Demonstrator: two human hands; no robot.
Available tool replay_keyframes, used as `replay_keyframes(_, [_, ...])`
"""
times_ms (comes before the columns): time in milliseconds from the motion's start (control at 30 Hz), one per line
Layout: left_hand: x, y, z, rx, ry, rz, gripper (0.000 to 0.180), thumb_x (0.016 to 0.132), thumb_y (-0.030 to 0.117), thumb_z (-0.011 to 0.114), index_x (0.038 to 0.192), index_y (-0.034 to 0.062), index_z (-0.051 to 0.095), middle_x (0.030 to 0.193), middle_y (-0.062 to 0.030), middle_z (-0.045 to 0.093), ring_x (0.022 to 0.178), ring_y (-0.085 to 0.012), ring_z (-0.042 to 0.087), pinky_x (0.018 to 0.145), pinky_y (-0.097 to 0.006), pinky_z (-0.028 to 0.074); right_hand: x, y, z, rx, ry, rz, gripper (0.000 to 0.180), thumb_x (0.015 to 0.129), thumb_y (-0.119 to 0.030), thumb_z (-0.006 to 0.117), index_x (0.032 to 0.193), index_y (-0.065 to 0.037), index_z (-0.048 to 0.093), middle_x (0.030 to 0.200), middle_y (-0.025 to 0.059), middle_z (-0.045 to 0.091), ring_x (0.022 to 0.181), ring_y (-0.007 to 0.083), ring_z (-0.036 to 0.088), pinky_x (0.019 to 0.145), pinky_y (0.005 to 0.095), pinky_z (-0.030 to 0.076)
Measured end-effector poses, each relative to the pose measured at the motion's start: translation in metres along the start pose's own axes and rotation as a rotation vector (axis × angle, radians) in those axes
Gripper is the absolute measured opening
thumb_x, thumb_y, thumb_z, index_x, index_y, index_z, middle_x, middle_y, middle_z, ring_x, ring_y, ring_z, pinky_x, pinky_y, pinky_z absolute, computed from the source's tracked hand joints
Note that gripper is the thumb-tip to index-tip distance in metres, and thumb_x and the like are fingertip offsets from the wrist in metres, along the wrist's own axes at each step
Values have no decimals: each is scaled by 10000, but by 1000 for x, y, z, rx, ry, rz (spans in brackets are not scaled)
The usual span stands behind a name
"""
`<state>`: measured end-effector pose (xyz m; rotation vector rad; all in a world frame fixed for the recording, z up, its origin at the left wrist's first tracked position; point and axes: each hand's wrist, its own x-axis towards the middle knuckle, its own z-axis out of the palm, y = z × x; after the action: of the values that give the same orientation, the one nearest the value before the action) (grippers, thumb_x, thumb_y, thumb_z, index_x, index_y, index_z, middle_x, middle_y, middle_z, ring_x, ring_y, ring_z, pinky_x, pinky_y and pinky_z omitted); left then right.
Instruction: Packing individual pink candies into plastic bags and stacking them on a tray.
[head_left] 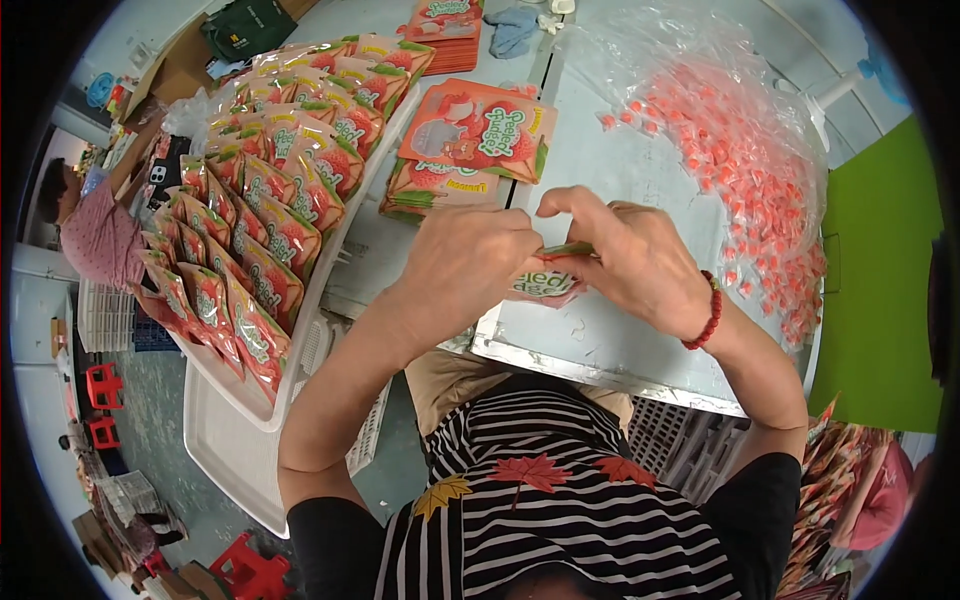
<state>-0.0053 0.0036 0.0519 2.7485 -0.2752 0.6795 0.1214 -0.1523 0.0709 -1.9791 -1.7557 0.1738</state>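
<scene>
Fingers (524,243) of the left hand (465,255) and right hand (645,258) are pinching a printed pouch (545,287) at frame centre; wrapped red candies (745,180) are lying at upper right.

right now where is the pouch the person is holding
In the head view, the pouch is just right of centre, between the left hand and right hand, below the flat stacked pouches on the table.
</scene>
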Motion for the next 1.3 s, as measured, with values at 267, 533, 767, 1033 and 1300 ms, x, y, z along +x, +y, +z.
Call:
replay_keyframes(267, [-2,6,-5,-74,-134,-165,186,810,198,658,767,22,612,701,-87,542,636,-280,562,582,-371,454,2,7,-11,18,-21,-110,162,774,-111,700,884,-16,627,714,117,599,614,301,597,558,362,475])
replay_keyframes(533, [-22,0,-6,-54,17,-130,128,785,182,654,761,66,606,705,-48,530,655,-236,579,568,-356,460,2,2,-14,35,-47,-44,117,766,-115,685,791,-23,617,753,106,607,666,301,609,571,383,478])
replay_keyframes(767, [-21,2,-9,-177,28,-153,127,780,120,678,781,8,618,725,-93,581,673,-273,579,609,-354,472,5,-5,-7,-153,-124,-143,148,766,-154,690,811,-23,638,736,98,602,675,294,601,561,369,474])
replay_keyframes(1033, [-31,-10,-9,-158,38,-150,129,780,135,674,781,17,621,733,-79,587,710,-271,590,649,-358,475,11,0,-11,-62,-144,-110,129,775,-125,674,803,-7,628,742,104,594,664,299,597,562,375,466])
replay_keyframes(1300, [-58,-34,-11,-150,604,-548,612,696,178,789,1220,29,511,1146,-118,581,967,-233,600,846,-339,471,21,4,-8,88,-49,-41,152,843,-135,655,866,14,631,713,96,588,585,223,618,536,297,482])
